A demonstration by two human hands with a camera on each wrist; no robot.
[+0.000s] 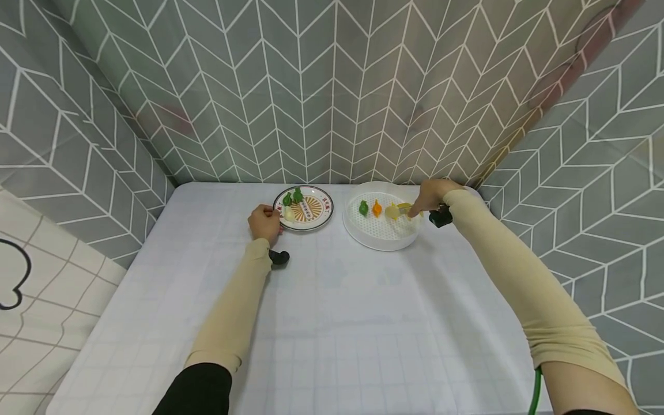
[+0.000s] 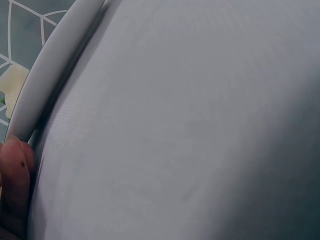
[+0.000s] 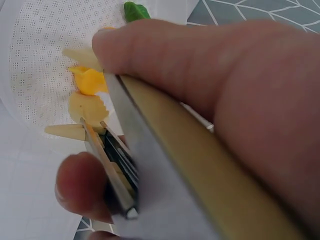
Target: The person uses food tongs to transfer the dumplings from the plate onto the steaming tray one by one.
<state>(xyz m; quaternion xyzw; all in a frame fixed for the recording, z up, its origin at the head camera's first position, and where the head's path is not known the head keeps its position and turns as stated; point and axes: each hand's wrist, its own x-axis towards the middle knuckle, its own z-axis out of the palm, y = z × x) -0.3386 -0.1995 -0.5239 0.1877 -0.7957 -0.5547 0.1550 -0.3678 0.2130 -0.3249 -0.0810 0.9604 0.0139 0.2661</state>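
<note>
My left hand (image 1: pixel 265 223) grips the left edge of a round patterned plate (image 1: pixel 324 214); in the left wrist view a fingertip (image 2: pixel 15 160) presses against its rim (image 2: pixel 47 65). Two green dumpling-like pieces (image 1: pixel 293 197) and a cream one (image 1: pixel 289 214) lie on the plate. My right hand (image 1: pixel 434 196) holds gold and silver tongs (image 3: pixel 160 125) over a white round steamer (image 1: pixel 381 244) with a perforated bottom. Around a pale yellow piece (image 3: pixel 87 107) the tong tips stand apart. Beside it lie a yellow piece (image 3: pixel 89 81), an orange one (image 1: pixel 377 208) and a green one (image 1: pixel 363 207).
Plate and steamer stand side by side at the far edge of a white-covered table (image 1: pixel 332 323). Grey curtains (image 1: pixel 311 92) with a white chevron pattern close in behind and at both sides. A green cord (image 1: pixel 535 392) hangs by the right arm.
</note>
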